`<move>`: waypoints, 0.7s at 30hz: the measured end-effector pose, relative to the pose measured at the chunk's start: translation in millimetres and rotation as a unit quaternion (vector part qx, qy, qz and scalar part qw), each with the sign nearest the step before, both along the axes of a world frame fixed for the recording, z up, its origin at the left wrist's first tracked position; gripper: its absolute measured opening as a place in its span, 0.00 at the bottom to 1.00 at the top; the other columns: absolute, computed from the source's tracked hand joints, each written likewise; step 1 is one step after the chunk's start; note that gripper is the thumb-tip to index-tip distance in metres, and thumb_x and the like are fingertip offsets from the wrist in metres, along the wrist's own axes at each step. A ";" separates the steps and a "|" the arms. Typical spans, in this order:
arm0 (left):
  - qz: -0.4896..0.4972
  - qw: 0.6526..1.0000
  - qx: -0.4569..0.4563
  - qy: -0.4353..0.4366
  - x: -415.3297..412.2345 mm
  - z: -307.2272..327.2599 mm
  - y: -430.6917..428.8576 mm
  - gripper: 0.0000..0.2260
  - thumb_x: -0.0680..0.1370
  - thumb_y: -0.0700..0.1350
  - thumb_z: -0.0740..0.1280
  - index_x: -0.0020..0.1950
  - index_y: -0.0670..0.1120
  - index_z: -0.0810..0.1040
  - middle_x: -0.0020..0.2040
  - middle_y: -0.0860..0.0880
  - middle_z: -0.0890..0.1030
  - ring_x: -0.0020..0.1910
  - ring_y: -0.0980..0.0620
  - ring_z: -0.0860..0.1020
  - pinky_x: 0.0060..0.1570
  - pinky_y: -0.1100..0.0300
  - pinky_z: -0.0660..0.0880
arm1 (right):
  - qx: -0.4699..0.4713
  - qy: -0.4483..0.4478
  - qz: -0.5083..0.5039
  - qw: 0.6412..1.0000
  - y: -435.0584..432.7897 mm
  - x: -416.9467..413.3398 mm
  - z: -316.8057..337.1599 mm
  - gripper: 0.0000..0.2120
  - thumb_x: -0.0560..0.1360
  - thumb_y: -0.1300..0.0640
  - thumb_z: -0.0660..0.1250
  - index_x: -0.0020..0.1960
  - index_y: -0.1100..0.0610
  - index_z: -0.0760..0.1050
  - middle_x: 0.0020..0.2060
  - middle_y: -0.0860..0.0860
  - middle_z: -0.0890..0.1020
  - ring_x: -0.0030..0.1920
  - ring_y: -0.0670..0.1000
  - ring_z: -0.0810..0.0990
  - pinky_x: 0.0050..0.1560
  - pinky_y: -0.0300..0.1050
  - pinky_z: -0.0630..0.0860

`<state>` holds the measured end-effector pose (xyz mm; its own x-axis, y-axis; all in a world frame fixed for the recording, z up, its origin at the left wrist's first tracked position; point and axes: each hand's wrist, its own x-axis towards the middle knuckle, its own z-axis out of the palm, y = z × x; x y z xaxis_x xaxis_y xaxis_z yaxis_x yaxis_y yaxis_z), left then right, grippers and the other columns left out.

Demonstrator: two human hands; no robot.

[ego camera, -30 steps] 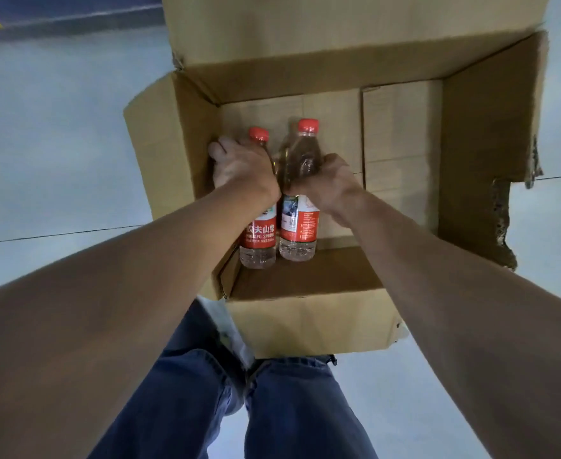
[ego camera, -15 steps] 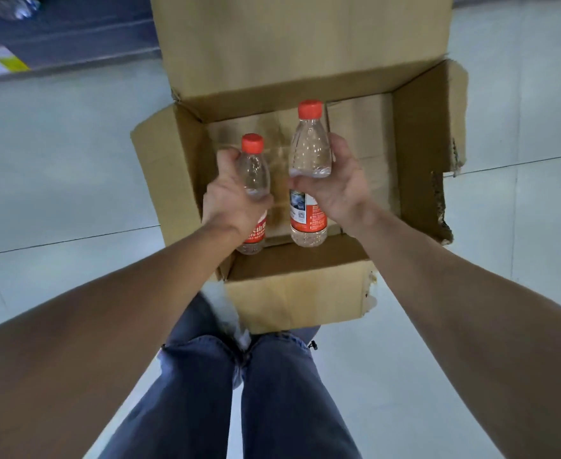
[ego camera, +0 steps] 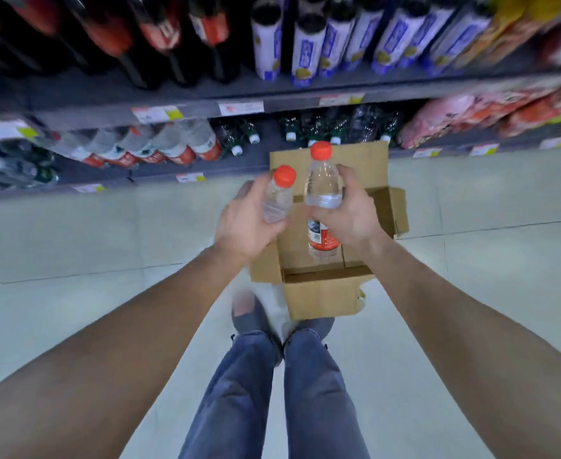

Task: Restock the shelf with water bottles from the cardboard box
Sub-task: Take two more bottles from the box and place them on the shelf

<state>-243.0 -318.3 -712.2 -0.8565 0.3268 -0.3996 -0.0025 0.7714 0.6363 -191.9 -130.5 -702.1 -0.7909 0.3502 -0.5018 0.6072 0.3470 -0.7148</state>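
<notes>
Two bottles, left [ego camera: 277, 200] and right [ego camera: 322, 207], held above the box [ego camera: 325, 293], fingers wrapped round each, caps up for shelving.

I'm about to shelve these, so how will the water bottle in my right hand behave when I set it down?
The water bottle in the right hand looks full, so probably weighty for its size. Tall and narrow, it may tip if bumped. Its clear thin plastic likely dents under a squeeze.
</notes>
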 end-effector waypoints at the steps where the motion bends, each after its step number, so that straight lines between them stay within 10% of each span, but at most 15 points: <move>1: -0.009 1.000 -0.010 0.021 -3.9 33.4 -12.9 0.35 0.71 0.52 0.77 0.76 0.57 0.68 0.65 0.48 0.79 0.62 0.40 0.79 0.57 0.50 0.76 | 0.004 0.011 0.012 1.000 -9.1 -4.3 30.1 0.41 0.68 0.49 0.79 0.75 0.48 0.63 0.59 0.46 0.81 0.56 0.49 0.80 0.57 0.45 0.76; 8: 0.053 0.989 0.070 0.123 -6.7 241.4 -97.6 0.39 0.67 0.58 0.81 0.75 0.56 0.70 0.63 0.53 0.83 0.63 0.49 0.80 0.57 0.54 0.77 | -0.010 0.112 0.014 0.994 -110.6 -11.3 220.7 0.34 0.65 0.54 0.82 0.66 0.47 0.70 0.49 0.37 0.81 0.52 0.43 0.82 0.50 0.32 0.75; 21: 0.161 0.940 0.007 0.301 92.6 485.4 -321.3 0.43 0.69 0.60 0.79 0.80 0.59 0.63 0.73 0.52 0.77 0.71 0.47 0.75 0.60 0.50 0.78 | 0.055 0.267 0.140 0.952 -310.9 43.3 471.1 0.38 0.65 0.47 0.81 0.69 0.42 0.67 0.58 0.44 0.81 0.59 0.50 0.79 0.52 0.44 0.74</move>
